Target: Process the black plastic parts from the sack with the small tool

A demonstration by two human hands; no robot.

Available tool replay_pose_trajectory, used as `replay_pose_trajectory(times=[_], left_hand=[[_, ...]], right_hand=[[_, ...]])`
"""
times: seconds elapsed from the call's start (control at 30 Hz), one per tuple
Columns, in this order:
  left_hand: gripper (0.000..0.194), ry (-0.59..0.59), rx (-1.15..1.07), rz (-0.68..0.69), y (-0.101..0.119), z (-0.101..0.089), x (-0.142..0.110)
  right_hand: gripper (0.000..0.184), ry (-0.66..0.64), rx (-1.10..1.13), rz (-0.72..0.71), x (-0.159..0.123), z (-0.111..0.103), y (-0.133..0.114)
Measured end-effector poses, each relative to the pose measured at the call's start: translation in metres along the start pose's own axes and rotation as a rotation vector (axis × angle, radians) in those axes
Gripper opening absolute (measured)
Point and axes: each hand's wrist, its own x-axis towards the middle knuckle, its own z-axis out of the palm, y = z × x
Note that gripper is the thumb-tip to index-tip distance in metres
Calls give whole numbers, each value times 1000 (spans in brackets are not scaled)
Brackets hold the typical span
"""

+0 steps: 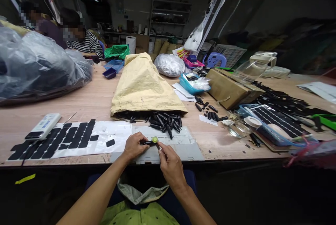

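Note:
My left hand (134, 145) is closed round a small black stick-shaped part (147, 142) with a yellow-green round tip (154, 140). My right hand (170, 160) is pinched right beside that tip, with something thin and small between its fingers that I cannot make out. Both hands rest over a grey flat tray (183, 146) at the table's near edge. Just beyond them lies a pile of black stick-shaped parts (164, 120) spilling from a yellow woven sack (143, 84).
White sheets with black pads (65, 137) and a white remote (43, 126) lie at left. Big plastic bags (39, 65), a cardboard box (229, 88), solar panels (275, 120), a tape roll (252, 122) and blue trays (193, 84) crowd the table. Two people sit at far left.

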Motion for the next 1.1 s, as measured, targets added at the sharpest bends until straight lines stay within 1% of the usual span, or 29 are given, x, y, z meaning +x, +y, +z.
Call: replay_pose_trajectory(times=[0.07,0.17,0.23,0.27,0.33,0.37,0.43,0.47,0.57,0.73,0.83,0.93,1.03,1.1], left_hand=[[11,1,8,1,1,-1,-1],[12,4,35,6,3,-1,-2],[22,2,61,13,3,0,-2],[28,-1,71,19,3,0,-2],[33,-17,83,30,2,1,-2],[32,-30,84,31,2,1,-2],[25,-50,79,21,2,0,-1],[23,-57,74,12,2,0,-1],[22,-69,57,-7,3,-1,-1],[21,-72,60,-19,2,0,-2],[21,-75,66,-22,3,1,-1],[19,-64,63,-14,8,-3,-2],[17,-87,3,7,17,-8,-15],[17,-164,-77,70,20,-5,-33]], right_hand=[[37,30,7,14,4,-6,6],[38,140,-61,70,19,-27,24],[38,210,-183,161,34,-47,41],[39,237,-274,236,42,-56,51],[40,214,-446,403,55,-72,70],[40,189,-512,472,61,-78,78],[40,139,-600,542,69,-85,94],[40,129,-631,551,72,-85,100],[39,157,-723,507,77,-79,112],[37,244,-917,375,81,-63,121],[35,283,-949,335,82,-59,124],[33,324,-967,290,83,-59,126],[32,334,-980,266,83,-58,128],[31,339,-985,251,83,-58,129]])
